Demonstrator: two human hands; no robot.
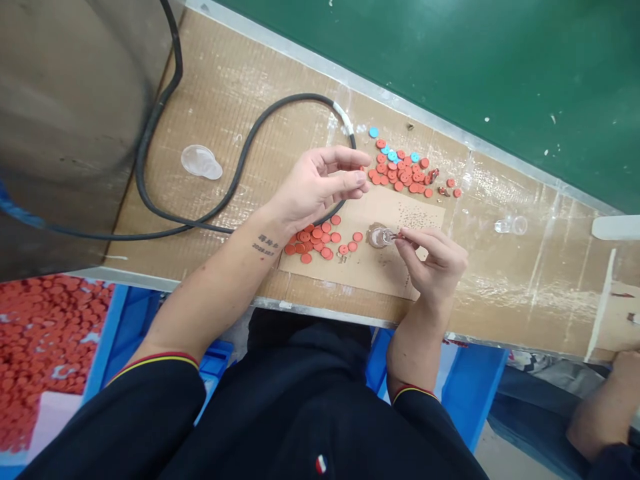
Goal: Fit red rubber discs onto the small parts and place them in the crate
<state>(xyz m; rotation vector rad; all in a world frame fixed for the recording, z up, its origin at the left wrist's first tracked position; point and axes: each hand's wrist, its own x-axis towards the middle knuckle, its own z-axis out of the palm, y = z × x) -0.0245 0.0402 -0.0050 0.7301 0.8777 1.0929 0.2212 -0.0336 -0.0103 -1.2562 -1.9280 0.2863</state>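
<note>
My left hand (320, 183) hovers above the cardboard-covered bench with its fingers curled and thumb apart, its fingertips beside a far pile of red and blue discs (403, 170); nothing shows in it. My right hand (433, 257) pinches a small thin tool whose tip touches a small clear cap (380, 237) on a cardboard sheet (370, 267). A second heap of red discs (317, 241) lies on that sheet just under my left wrist.
A black cable (240, 163) loops over the bench left of my hands, with a clear plastic lid (201, 162) inside the loop. Clear caps (513, 225) lie at the right. A blue bin of red discs (47, 347) is lower left. Another person's arm (600, 407) shows at lower right.
</note>
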